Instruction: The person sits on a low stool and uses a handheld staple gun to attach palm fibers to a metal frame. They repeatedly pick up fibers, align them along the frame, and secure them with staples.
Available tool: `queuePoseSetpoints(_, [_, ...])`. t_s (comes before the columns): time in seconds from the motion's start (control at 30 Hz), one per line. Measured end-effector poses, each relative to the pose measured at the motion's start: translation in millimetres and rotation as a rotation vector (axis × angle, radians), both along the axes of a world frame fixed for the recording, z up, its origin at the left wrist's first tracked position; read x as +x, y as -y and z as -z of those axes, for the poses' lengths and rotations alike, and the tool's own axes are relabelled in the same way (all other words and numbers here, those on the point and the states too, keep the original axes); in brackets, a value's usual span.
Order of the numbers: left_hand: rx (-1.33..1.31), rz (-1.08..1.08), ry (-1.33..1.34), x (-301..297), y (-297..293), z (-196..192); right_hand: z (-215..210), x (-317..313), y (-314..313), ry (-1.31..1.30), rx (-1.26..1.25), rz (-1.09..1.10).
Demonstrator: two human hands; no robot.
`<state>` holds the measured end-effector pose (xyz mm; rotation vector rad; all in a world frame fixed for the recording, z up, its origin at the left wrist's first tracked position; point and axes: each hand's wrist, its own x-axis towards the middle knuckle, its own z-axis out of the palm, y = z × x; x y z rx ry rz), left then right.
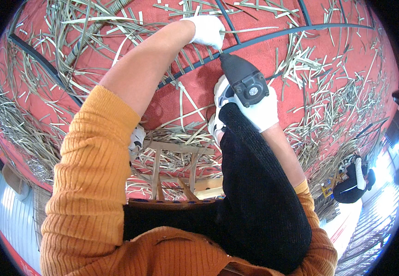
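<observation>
My left hand (207, 31), in a white glove, is closed at the bar of a dark metal frame (291, 31). A pale flat strip of dried reed (254, 30) sticks out of its fingers to the right. In my right hand (265, 112), also gloved in white, is a black staple gun (243, 76) with a tapered nose. Its tip meets the frame bar just below my left fingers. Several short strips (188, 57) are wrapped over the bar to the left of the tip. My right fingers are mostly hidden under the tool.
Loose reed strips (310, 64) litter the red floor covering (174, 106) all around. Thicker heaps (24, 129) lie at the left. My shoes (217, 106) stand close to the frame, and a wooden stool (174, 148) is below me. Another person (353, 181) crouches at the far right.
</observation>
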<state>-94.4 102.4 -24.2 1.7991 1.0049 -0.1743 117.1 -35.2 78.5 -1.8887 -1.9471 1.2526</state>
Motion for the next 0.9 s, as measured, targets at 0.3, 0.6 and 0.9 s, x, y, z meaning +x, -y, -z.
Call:
queuePoseSetpoints(0.3, [0.086,-0.439,0.317,11.3,-5.4,-1.3,-8.4,11.5,-3.6,-0.065,-0.005,0.109])
queuePoseSetpoints(0.6, [0.350,-0.159,0.204,0.4,-4.0,-16.5,-6.9,26.5,4.1,-0.083,-0.028,0.181])
queuePoseSetpoints(0.9, [-0.198,-0.286,0.184,0.2,-11.1,-41.8,-3.1,28.2,0.5,-0.059,-0.054,0.183])
